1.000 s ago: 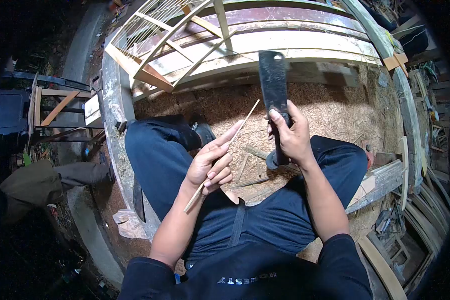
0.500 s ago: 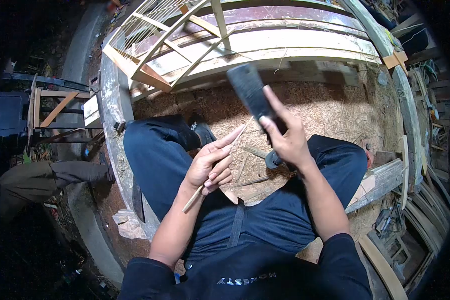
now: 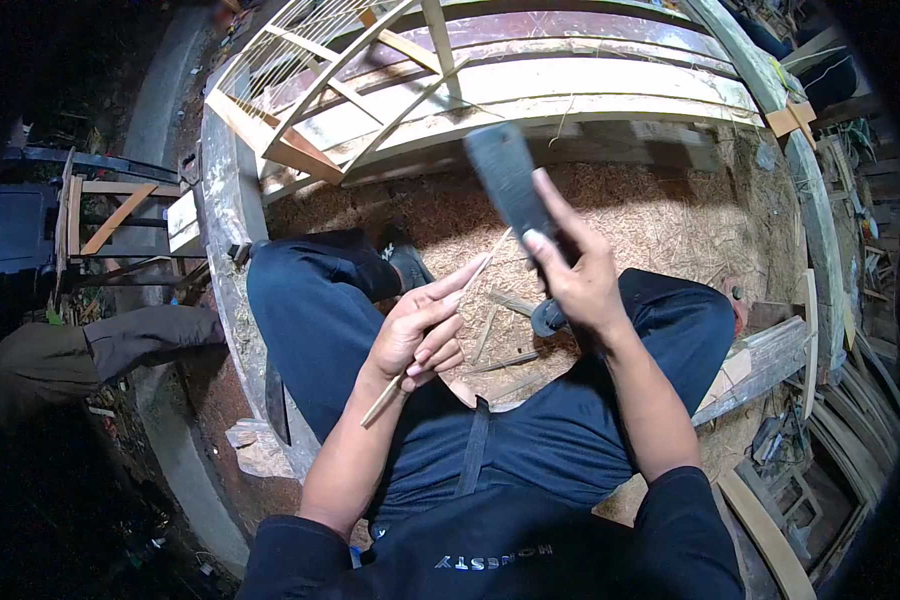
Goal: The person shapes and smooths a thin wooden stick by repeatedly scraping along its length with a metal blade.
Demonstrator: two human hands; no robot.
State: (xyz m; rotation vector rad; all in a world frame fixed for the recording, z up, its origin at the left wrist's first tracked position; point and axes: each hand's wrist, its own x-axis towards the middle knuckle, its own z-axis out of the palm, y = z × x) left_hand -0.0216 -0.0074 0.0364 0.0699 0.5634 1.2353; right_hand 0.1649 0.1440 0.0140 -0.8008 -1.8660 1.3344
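Note:
My left hand point(image 3: 418, 332) is closed around a thin bamboo stick point(image 3: 378, 404), with the forefinger stretched along it. The stick slants from beside my forearm up to the right, and its far end reaches the lower edge of a dark, broad cleaver point(image 3: 507, 178). My right hand point(image 3: 585, 280) grips the cleaver low down, its blade tilted up and to the left. The fingers hide most of the handle. I cannot tell whether blade and stick touch.
Shavings and loose strips point(image 3: 510, 302) litter the ground between my legs. A wooden frame with thin rods point(image 3: 320, 95) rests on the plank bench point(image 3: 610, 90) ahead. Timber beams point(image 3: 232, 200) flank me. Another person's leg point(image 3: 150, 335) is at the left.
The cleaver and my right hand have shifted slightly right, baring a little more of the stick's far end. The other person's leg has moved slightly. My left hand stays almost still.

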